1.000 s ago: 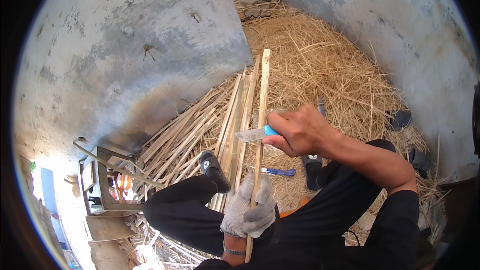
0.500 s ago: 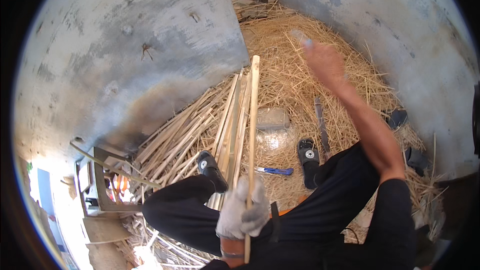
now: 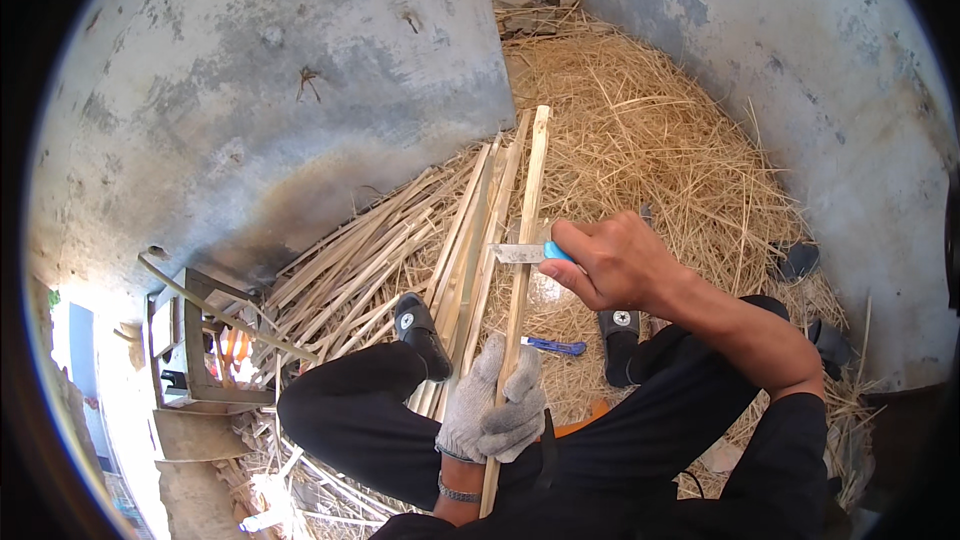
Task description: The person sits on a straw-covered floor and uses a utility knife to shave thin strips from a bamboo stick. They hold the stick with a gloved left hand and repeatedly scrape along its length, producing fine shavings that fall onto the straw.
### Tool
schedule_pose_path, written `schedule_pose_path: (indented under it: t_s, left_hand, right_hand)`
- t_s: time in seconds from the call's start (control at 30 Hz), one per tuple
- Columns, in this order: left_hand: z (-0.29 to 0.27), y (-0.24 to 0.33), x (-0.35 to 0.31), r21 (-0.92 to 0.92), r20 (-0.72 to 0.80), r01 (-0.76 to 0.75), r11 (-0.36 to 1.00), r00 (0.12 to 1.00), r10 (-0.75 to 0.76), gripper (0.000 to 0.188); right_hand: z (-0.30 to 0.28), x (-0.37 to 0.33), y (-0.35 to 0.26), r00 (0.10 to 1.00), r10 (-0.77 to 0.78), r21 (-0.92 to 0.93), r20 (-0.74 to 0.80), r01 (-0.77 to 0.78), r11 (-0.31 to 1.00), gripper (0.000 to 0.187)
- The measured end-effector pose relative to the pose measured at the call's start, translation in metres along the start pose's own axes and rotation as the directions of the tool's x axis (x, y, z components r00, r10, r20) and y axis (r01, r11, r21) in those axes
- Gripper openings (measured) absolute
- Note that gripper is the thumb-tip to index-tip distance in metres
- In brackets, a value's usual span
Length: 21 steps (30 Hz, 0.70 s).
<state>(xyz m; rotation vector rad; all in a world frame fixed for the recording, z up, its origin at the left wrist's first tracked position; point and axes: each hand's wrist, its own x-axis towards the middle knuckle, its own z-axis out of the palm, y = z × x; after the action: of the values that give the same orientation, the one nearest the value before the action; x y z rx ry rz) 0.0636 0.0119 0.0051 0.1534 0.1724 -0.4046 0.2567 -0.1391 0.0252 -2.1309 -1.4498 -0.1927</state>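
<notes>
My left hand (image 3: pixel 490 410), in a grey-white knit glove, is closed around the lower part of a long pale strip (image 3: pixel 535 165) of what looks like bamboo. The strip slants up and away from me, its far end standing clear above the shavings. In my bare right hand (image 3: pixel 622 260) is a knife (image 3: pixel 517 254) with a light blue handle, gripped between thumb and curled fingers. Its short, broad blade lies crosswise at the middle of the strip, pointing left. A dark blue utility knife (image 3: pixel 556 346) rests on the floor between my feet.
Long split strips (image 3: pixel 370 245) are heaped to the left, some lying beside my left sandal (image 3: pixel 420 335). Thin shavings (image 3: pixel 660 140) cover the floor ahead and right. Plastered walls (image 3: pixel 300 70) close in both sides; a wooden frame (image 3: pixel 200 350) stands left.
My right hand has come down and toward me from over the shavings, bringing the knife blade to the strip. The strip appears slightly further right; my left hand keeps its grip.
</notes>
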Motion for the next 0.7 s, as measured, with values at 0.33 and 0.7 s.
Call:
schedule_pose_path:
  t_s: [0.33,0.7]
  left_hand:
    - [0.013,-0.002,-0.005,0.379,-0.311,-0.020,0.925,0.939,0.147,0.049]
    - [0.016,-0.003,-0.004,0.708,-0.275,-0.032,0.705,0.908,0.317,0.031]
  right_hand:
    - [0.020,-0.001,0.012,0.997,-0.029,-0.109,-0.075,0.021,0.994,0.041]
    - [-0.007,0.007,0.032,0.929,-0.064,0.041,-0.364,0.085,0.996,0.037]
